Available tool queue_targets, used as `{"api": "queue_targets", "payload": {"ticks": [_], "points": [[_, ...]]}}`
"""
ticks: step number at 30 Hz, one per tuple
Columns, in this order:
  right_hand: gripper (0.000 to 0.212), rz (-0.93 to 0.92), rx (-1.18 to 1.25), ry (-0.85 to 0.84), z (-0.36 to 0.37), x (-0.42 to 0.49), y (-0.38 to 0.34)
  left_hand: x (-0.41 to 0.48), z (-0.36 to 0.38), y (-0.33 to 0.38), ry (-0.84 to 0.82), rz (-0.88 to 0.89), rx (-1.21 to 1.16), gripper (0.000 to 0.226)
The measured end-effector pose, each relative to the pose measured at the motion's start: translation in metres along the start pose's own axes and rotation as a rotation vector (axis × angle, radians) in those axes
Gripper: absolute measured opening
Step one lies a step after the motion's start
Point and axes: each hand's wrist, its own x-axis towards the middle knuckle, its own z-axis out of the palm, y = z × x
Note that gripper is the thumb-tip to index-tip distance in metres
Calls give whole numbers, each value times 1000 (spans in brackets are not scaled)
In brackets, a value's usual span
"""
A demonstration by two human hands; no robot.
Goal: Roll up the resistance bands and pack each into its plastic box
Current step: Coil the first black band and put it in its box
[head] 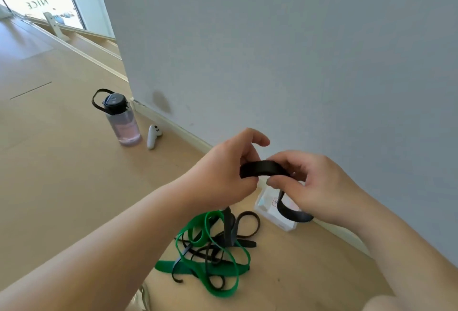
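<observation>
A black resistance band [264,168] is held up between both hands above the floor. My left hand [223,174] pinches its left end and my right hand [309,186] grips its right part, with a loop of the band hanging below the right palm. A clear plastic box [267,205] lies on the floor by the wall, partly hidden behind my right hand. Below the hands lies a tangled pile of green bands [218,261] and thin black bands [247,224].
A grey wall [297,63] with a white baseboard stands close behind the hands. To the left on the wood floor [62,162] stand a clear water bottle [121,118] with a black lid and a white handheld controller [153,136].
</observation>
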Motion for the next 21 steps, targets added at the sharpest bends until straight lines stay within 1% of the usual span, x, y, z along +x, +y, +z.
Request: {"api": "queue_targets", "payload": {"ticks": [1, 3, 6, 8, 10, 12, 14, 16, 20, 21], "points": [[20, 12, 30, 3, -1, -2, -2, 0, 0, -5, -24, -10, 62, 55], [16, -13, 128, 23, -3, -6, -6, -1, 4, -17, -100, -82, 192, 42], [16, -37, 326, 166, -15, -9, -10, -4, 15, -34, -276, -274, 283, 24], [16, 35, 344, 239, -26, -6, 3, -2, 17, -39, -271, -316, 294, 15], [16, 156, 212, 252, -35, -4, 29, 3, 14, -39, -187, -310, 326, 13], [15, 295, 34, 169, -38, -7, 54, 8, 11, -37, -110, -280, 339, 15], [14, 385, -99, 21, -35, -11, 72, 10, 8, -34, -94, -256, 313, 19], [12, 421, -151, -79, -28, -12, 81, 11, 5, -27, -131, -242, 286, 24], [9, 494, -277, -213, -12, -9, 93, 12, 0, -13, -199, -245, 155, 31], [14, 487, -307, -244, -10, -10, 90, 11, 0, -10, -197, -225, 126, 31]]}}
